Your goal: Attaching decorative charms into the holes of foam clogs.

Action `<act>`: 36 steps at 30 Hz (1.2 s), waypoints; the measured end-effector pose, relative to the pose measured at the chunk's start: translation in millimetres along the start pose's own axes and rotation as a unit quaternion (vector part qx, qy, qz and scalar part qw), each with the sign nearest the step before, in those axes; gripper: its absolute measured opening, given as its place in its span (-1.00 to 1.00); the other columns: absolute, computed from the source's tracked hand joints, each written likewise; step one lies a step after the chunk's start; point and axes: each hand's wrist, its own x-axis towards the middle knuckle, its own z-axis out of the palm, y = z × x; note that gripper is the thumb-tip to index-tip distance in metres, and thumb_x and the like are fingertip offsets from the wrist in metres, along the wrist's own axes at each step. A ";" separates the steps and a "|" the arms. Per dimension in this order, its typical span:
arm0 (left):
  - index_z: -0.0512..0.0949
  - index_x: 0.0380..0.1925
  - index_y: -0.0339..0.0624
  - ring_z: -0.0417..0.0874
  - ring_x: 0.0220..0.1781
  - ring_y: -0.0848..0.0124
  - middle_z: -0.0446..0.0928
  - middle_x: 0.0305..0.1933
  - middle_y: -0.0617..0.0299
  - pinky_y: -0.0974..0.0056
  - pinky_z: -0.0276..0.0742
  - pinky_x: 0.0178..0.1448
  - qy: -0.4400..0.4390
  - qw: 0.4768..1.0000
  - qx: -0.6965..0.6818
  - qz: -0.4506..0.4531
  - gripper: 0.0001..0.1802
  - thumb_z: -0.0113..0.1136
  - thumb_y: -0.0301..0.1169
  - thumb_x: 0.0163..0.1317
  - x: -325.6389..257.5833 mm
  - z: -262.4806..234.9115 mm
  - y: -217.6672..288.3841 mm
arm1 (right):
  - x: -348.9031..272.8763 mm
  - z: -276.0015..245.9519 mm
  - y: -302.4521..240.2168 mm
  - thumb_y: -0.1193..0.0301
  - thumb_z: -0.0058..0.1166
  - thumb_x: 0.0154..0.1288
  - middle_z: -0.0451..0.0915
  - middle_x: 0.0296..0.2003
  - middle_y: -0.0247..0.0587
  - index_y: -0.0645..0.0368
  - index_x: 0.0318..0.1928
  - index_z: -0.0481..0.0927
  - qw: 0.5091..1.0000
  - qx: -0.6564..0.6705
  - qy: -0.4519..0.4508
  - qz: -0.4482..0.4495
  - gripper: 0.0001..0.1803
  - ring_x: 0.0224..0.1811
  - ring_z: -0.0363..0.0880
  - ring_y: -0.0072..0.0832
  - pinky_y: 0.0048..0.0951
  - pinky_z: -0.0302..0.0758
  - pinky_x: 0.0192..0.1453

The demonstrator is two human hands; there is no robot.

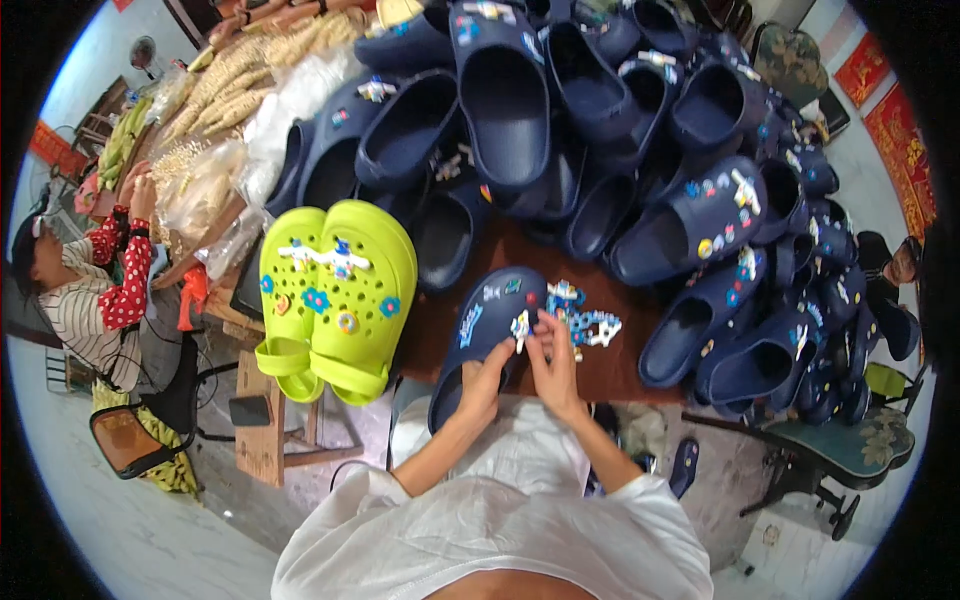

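Before the body, at the near edge of the brown table [622, 372], note one navy clog [508, 298], toe pointing away and opening toward the lap, presumably to present the upper to both hands. Note the left hand [484, 384] gripping the clog beside the opening, thumb side uppermost, remaining fingers partly hidden; read as a steadying hold. Locate the right hand [553, 372] opposite, fingertips drawn together at a white charm [520, 326] on the upper; cannot tell whether pinching or merely touching. Just right of the clog, find loose charms [592, 328], heaped probably for short reach. To the left, find lime-green clogs [376, 275], side by side, decorated uppers plainly displayed, likely for easy viewing. Beyond and rightward, find piled navy clogs [505, 125], overlapping, probably to save table space. Farther left, note a seated person [112, 285] in red dotted sleeves.
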 end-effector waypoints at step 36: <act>0.40 0.16 -0.36 0.48 0.19 0.40 0.48 0.16 0.16 0.29 0.39 0.27 -0.203 0.972 0.062 0.099 -0.55 0.18 -0.44 0.29 -75.3 57.4 16.4 | -20.1 -75.4 -55.4 0.22 0.24 0.22 0.29 0.28 -0.14 0.16 0.43 0.02 0.917 0.386 -0.043 0.093 -0.10 0.30 0.34 -0.34 -0.28 0.33 0.34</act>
